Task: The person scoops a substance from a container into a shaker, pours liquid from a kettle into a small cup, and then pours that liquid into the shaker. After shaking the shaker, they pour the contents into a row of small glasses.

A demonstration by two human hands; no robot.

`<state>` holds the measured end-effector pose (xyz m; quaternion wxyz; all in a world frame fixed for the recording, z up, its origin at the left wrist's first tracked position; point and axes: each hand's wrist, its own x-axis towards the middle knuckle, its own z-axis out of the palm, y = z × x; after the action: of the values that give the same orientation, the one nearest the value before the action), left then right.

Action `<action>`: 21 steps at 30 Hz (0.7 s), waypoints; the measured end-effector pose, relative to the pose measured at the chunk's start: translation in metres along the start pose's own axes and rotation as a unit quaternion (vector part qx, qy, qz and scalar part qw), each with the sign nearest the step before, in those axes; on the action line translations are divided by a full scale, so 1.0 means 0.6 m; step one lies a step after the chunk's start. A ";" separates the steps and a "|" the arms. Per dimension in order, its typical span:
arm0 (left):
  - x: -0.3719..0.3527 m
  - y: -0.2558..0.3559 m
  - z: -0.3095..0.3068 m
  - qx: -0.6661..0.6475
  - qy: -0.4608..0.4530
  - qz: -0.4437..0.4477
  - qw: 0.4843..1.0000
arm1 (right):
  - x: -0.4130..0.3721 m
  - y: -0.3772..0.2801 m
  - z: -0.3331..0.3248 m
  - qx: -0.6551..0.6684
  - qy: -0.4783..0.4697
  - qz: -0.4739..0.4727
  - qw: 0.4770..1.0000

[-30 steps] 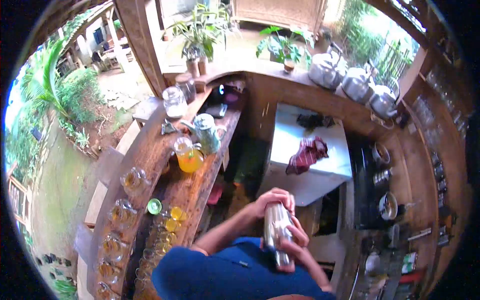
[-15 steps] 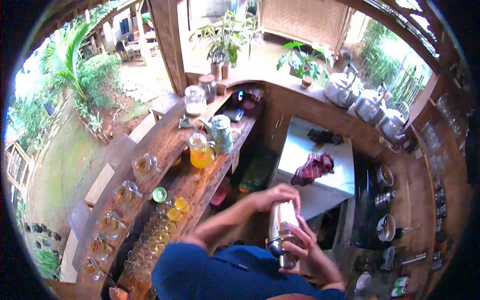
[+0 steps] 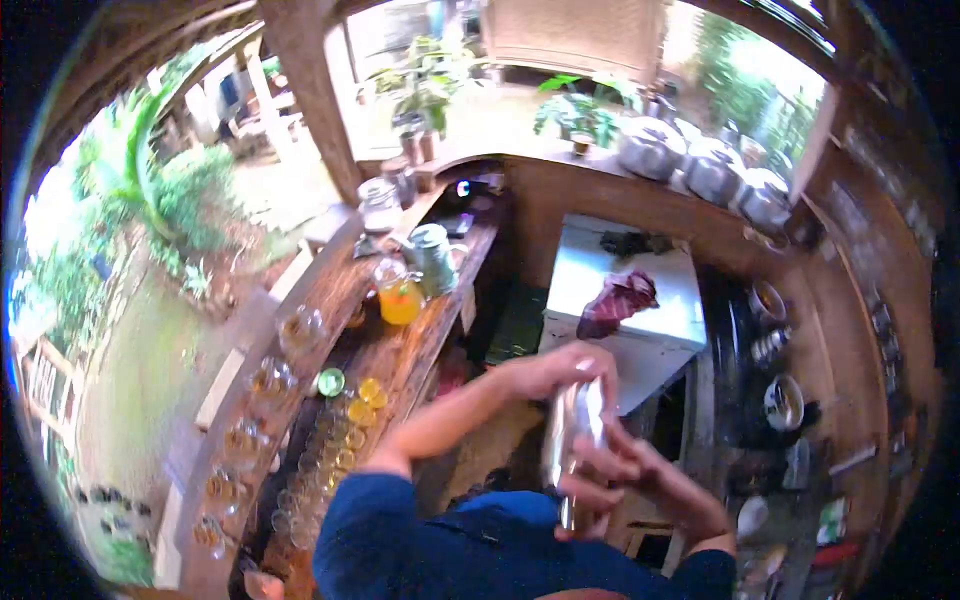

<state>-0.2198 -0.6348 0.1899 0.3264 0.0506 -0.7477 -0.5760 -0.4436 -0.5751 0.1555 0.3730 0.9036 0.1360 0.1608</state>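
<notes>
A silver metal shaker point(image 3: 576, 430) is held between both hands in front of the dark blue shirt. My left hand point(image 3: 568, 372) wraps round its upper end. Lower down, my right hand point(image 3: 602, 470) has its fingers curled round the shaker's side and lower part. The shaker stands tilted slightly and is smeared by motion. Left of the hands, on the wooden counter, are a glass jug of orange liquid point(image 3: 399, 300), a greenish jug point(image 3: 432, 258) and rows of small glasses point(image 3: 325, 465), some with yellow liquid.
A white cabinet point(image 3: 575, 275) bearing a red cloth point(image 3: 620, 300) stands ahead. Metal kettles point(image 3: 712, 170) line the back ledge. Glass cups point(image 3: 240, 440) sit along the outer counter at left. Bowls point(image 3: 783, 402) and utensils are at right.
The view has turned and blurred. Both hands still hold the shaker, which has moved a little; my left hand sits slightly higher and my right elbow reaches farther out to the right.
</notes>
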 end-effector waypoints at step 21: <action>-0.178 -0.137 0.375 -0.239 0.289 -0.150 0.915 | 0.074 -0.290 -0.134 0.204 0.361 0.420 0.807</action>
<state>-0.2838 -0.4273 0.0424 0.4408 0.2471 -0.4446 -0.7396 -0.4566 -0.3889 0.0931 0.0003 0.8044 -0.1024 0.5852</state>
